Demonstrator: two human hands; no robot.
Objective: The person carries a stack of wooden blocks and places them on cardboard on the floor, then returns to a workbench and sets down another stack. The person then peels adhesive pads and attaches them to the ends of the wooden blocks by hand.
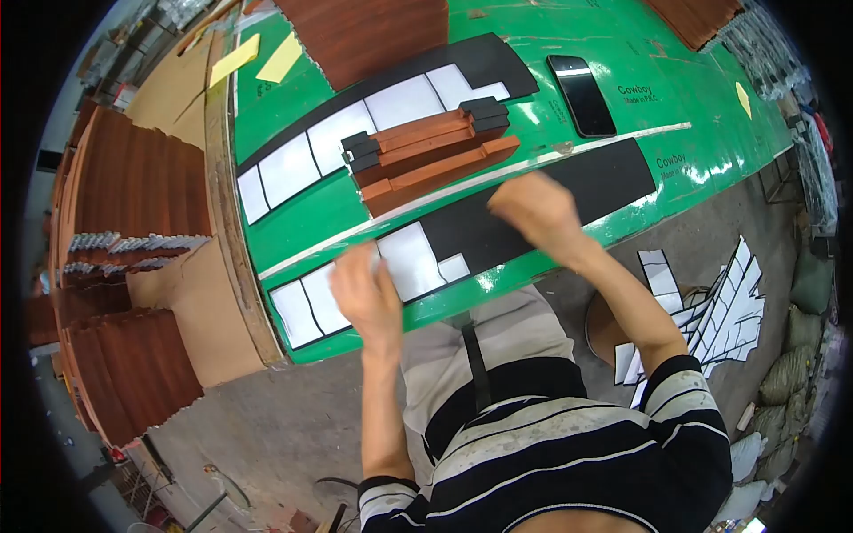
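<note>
A long curved black strip (pixel 569 195) lies along the near edge of the green table. White backing paper pieces (pixel 410 258) cover its left part, while the right part is bare black. My left hand (pixel 366 293) rests over the white pieces, its thumb apart from the bent fingers. Over the bare black part, my right hand (pixel 538 213) is closed with its fingers curled in, slightly blurred; whatever it holds is hidden. Just beyond lie brown wood-look pieces with black ends (pixel 435 147). A second black strip with white paper (pixel 391 102) lies behind them.
A phone (pixel 582 96) lies on the green table (pixel 640 53). Stacks of brown slatted panels (pixel 142 178) stand at left, another brown panel (pixel 373 35) at the back. Yellow paper slips (pixel 280 58) lie at back left. White paper pieces (pixel 711 324) are heaped at lower right.
</note>
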